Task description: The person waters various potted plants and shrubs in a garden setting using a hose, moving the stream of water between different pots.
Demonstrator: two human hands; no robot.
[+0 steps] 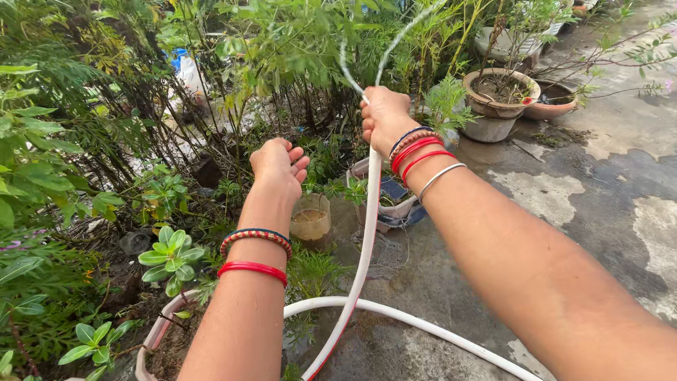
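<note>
Right hand (384,116) fisted round hose (363,243), long axis running down from grip toward body. Left hand (278,164) loosely curled, empty, just left of hose.

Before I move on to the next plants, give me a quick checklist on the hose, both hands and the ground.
1. Right hand has a closed grip on the white hose: ok.
2. Water leaving the hose end: ok, a stream arcs into the green plants.
3. Left hand free: ok, loosely curled, holding nothing.
4. Hose free of kinks: cannot tell, it loops out of view.
5. Dry footing: not ok, the concrete ground is wet.
</note>
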